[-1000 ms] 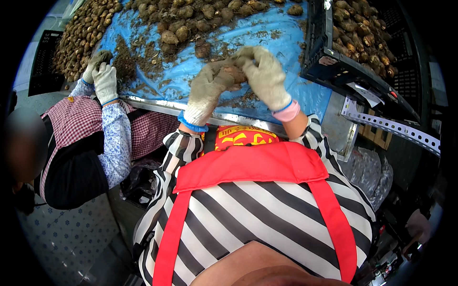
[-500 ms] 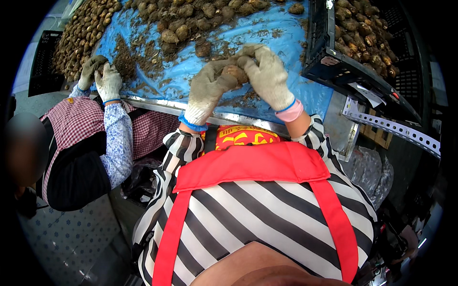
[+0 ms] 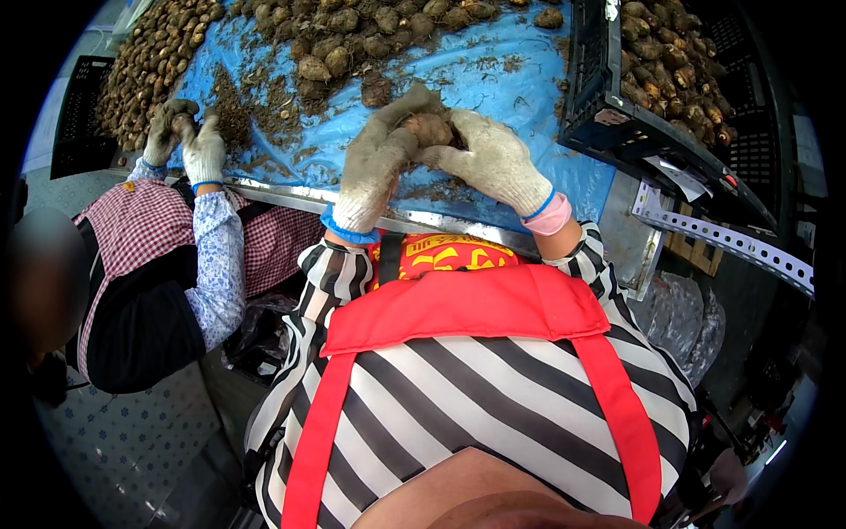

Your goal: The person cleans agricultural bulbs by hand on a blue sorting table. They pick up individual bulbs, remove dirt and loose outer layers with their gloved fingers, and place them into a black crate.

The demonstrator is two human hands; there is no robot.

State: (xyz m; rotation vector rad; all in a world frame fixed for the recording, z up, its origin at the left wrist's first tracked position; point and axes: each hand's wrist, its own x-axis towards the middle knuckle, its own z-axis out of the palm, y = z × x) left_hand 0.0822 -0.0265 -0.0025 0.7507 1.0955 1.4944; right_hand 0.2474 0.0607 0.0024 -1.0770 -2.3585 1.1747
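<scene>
A round brown taro corm (image 3: 428, 130) is held between my two hands, above the blue sheet (image 3: 339, 163). My left hand (image 3: 377, 159), in a soiled white knit glove, grips it from the left with its fingers curled over the far side. From the right my right hand (image 3: 496, 160), gloved alike, closes against it, thumb along its near side. Part of its far fingers are hidden. Several soil-covered taros (image 3: 339, 57) lie in a heap beyond my hands, with loose dirt and root hairs around them.
A black crate (image 3: 604, 119) full of taros stands at the right, above a perforated metal bar (image 3: 723, 236). On the left a co-worker's gloved hands (image 3: 189, 145) work beside another taro heap (image 3: 159, 66). The table's metal edge (image 3: 300, 196) runs in front of me.
The taro has shifted slightly up and left and is turned in my hands. My right hand has come lower, its thumb now against the taro. The co-worker's hands have moved slightly.
</scene>
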